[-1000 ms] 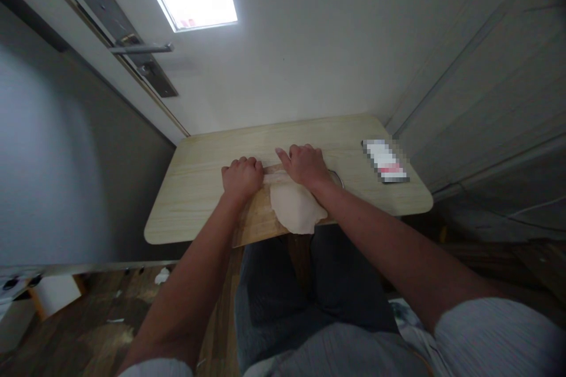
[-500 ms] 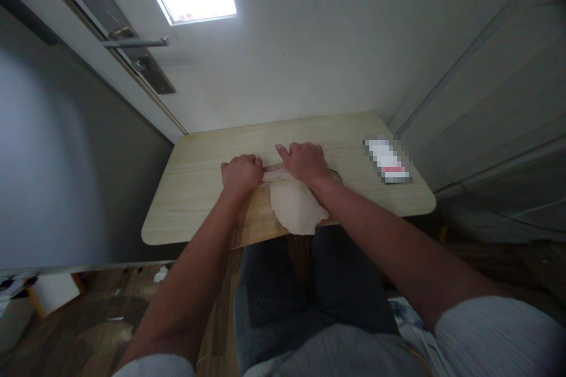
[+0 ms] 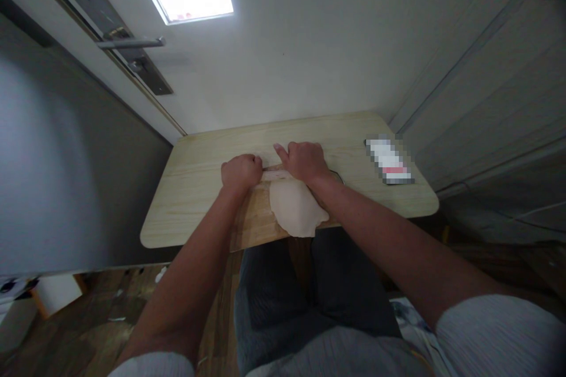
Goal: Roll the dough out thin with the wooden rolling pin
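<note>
in the head view, both hands work at a pale bar (image 3: 276,174) that lies crosswise at the far end of a sheet of dough (image 3: 297,207). the left hand (image 3: 242,171) is closed in a fist over the bar's left end. the right hand (image 3: 306,162) lies farther along it with fingers bent over the far side and thumb stuck out; whether it grips or only presses, i cannot tell. the bar may be a rolling pin with dough around it, but the fingers hide too much to be sure.

for this step, my judgement is that even weight matters most: the left fist and the right palm should load the bar equally, or one side will come out thinner. the wrists would do best level, with the push coming from the straight arms rather than the fingertips. short, square strokes should suit the soft sheet better than one hard shove, which could tear or skew it. the near flap deserves watching, since a drooping edge could stretch under its own weight.

the dough lies on the wooden board (image 3: 252,221), which rests on the table (image 3: 186,194) with its near edge about at the table's front. the sheet is cream-coloured, matte and smooth in the middle, with an uneven, wavy outline. it narrows toward the person, reaches the board's near edge and seems to lap slightly over it. a right corner juts out beneath the right forearm.
</note>
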`<state>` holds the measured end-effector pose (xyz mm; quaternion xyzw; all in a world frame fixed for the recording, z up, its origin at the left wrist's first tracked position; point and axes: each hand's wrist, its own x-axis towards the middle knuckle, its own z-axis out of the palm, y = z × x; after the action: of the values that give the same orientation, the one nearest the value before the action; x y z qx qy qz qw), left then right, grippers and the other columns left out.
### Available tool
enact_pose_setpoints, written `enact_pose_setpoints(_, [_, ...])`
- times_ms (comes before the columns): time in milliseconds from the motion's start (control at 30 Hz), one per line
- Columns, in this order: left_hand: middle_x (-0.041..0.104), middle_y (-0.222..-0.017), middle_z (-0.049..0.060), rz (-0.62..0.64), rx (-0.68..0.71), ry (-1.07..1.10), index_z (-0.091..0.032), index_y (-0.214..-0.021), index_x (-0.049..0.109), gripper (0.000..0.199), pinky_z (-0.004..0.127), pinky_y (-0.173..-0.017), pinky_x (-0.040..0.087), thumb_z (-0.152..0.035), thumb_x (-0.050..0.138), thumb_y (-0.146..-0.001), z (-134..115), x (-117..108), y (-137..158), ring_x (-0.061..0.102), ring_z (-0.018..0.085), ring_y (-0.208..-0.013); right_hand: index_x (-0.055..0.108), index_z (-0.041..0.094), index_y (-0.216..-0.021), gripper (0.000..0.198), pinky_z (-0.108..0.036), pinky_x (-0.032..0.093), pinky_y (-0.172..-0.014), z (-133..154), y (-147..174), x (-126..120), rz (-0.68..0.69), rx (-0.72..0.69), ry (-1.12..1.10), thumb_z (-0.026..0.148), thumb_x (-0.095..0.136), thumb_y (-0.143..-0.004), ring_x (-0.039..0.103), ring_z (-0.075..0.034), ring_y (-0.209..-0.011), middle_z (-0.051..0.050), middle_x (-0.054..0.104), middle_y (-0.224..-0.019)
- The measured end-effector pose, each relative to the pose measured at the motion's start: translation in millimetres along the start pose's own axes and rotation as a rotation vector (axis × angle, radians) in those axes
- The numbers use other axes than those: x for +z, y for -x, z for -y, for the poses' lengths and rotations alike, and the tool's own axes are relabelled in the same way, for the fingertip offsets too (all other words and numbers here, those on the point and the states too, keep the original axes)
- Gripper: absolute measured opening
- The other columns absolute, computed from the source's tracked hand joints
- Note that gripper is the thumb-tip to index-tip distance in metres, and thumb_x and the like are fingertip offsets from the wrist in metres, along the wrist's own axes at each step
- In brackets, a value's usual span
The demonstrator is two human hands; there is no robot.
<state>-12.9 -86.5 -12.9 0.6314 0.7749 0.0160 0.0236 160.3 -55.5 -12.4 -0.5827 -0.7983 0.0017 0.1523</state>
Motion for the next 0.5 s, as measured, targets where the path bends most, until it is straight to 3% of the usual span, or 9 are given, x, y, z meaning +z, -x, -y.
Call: enact_pose_setpoints(500, [0.074,-0.113,0.019,0.052,-0.069,0.002,-0.017,-0.106,0.076,0.055,0.042,-0.085,0.052,-0.046,0.031,-0.095,0,1,-12,0.069,0.033,-0.104,0.076,0.013,-0.096,0.077,-0.037,0.042,-0.073,-1,-5,-2,-0.009,-0.056,-0.001,0.065,0.02,-0.1,0.069,-0.029,-0.082,-0.018,0.075,-0.09])
